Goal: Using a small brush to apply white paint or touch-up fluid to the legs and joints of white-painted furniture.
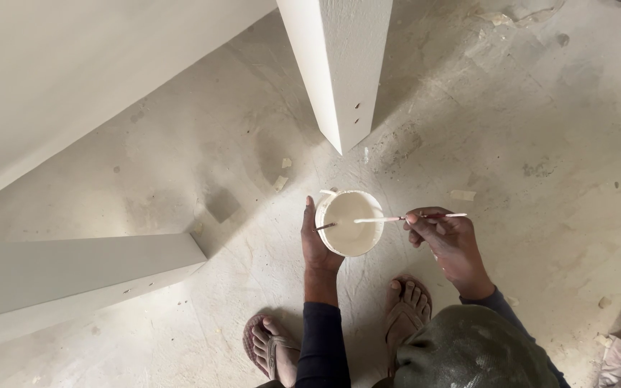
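The left hand [318, 248] is clamped around a small round white plastic container of pale paint [350, 223], cupping its wall from the seven o'clock side, thumb up along the rim at nine. The right hand [448, 241] is pinched shut on a thin paint-coated brush [397, 218], gripping it well back along the handle. The brush's long axis runs almost level, from three o'clock towards nine, and its tip sits over the open container, so the container lies straight to the nine o'clock side of the right hand, near it. Whether the tip touches the paint is hard to tell. A white panel corner [339, 72] stands at twelve o'clock on the dusty grey concrete floor [540, 144]; a sandalled foot [407, 309] rests at six.
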